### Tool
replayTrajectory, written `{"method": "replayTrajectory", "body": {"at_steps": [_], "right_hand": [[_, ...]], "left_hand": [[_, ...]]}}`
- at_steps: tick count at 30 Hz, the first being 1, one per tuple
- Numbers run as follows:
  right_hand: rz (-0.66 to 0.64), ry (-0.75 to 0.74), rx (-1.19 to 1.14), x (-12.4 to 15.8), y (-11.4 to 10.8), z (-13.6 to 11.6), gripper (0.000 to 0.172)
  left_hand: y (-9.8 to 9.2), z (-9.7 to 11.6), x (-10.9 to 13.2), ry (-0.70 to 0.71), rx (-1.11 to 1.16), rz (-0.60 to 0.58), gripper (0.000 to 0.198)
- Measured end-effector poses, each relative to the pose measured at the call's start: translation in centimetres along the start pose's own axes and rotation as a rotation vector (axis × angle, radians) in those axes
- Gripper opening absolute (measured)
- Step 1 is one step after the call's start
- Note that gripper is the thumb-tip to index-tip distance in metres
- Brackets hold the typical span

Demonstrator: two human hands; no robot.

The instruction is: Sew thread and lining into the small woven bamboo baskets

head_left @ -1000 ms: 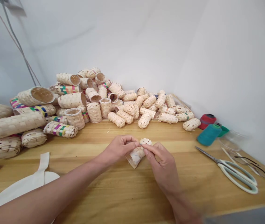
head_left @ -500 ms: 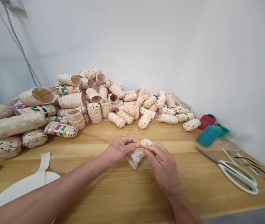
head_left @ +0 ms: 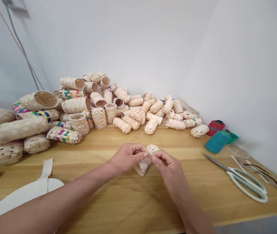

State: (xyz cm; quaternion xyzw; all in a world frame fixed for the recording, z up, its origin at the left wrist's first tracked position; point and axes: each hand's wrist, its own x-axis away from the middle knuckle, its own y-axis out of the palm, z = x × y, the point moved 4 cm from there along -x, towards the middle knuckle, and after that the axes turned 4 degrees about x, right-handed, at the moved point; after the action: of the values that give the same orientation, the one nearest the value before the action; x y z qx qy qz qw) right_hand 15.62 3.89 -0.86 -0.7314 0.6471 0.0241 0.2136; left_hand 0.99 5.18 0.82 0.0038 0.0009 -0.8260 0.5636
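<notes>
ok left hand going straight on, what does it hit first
First the small woven tube: the left hand seems to touch it already, with the right hand just beyond, though depth is unclear.

Pass room: btm middle of frame, over wood tabletop (head_left: 128,208). Woven tube pile (head_left: 99,117) blocks top L + centre; scissors (head_left: 216,162), thread spool (head_left: 217,142) block R.

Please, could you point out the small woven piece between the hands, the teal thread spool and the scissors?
Small woven piece (head_left: 153,149), head view, its exposed top end.
Teal thread spool (head_left: 217,141), head view, its side.
Scissors (head_left: 216,162), head view, the blade.
</notes>
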Motion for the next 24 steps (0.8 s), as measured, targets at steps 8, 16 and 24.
{"method": "replayTrajectory", "body": {"at_steps": [8,16,24], "right_hand": [[0.031,0.064,-0.103,-0.13,-0.03,0.71,0.024],[0.007,0.078,-0.095,0.00,-0.07,0.74,0.022],[0.003,0.080,-0.075,-0.15,-0.01,0.81,0.022]], "left_hand": [[-0.05,0.04,-0.04,0.010,0.046,0.030,0.036],[0.32,0.09,0.18,0.005,0.034,-0.016,0.031],[0.42,0.49,0.14,0.026,-0.013,-0.008,0.025]]}}
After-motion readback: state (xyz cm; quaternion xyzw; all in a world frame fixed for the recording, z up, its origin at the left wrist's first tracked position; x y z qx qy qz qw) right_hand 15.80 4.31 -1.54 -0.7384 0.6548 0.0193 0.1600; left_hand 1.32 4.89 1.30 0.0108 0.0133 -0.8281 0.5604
